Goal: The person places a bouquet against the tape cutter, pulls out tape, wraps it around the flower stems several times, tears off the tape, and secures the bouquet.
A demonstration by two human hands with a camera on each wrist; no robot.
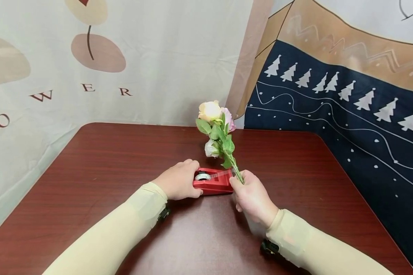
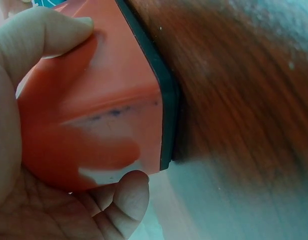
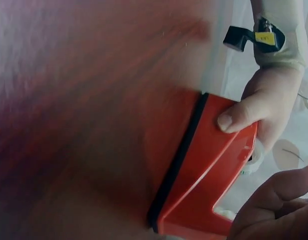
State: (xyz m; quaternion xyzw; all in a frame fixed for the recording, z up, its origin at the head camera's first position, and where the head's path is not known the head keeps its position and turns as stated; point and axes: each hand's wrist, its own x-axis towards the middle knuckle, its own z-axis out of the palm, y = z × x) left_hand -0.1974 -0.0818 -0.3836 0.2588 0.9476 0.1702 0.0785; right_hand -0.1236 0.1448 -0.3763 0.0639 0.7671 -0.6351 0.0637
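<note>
My left hand (image 1: 179,181) grips the rear end of a red tape dispenser (image 1: 215,187) on the table. In the left wrist view the thumb lies on one side of the dispenser (image 2: 113,65) and the other fingers curl round the opposite side. A white tape roll (image 1: 202,177) sits inside, with a clear strip running toward the front end. Beside that end my right hand (image 1: 254,196) pinches the green stems (image 1: 236,172) of an artificial bouquet. Its cream rose (image 1: 210,110), pink flower (image 1: 228,119) and white flower (image 1: 211,148) lean away from me, above the dispenser.
The dark red wooden table (image 1: 117,152) has rounded far corners. Behind it hangs a pale printed cloth (image 1: 175,57) with letters, and to the right a navy cloth (image 1: 296,110) with white trees. Both wrists carry small black cameras.
</note>
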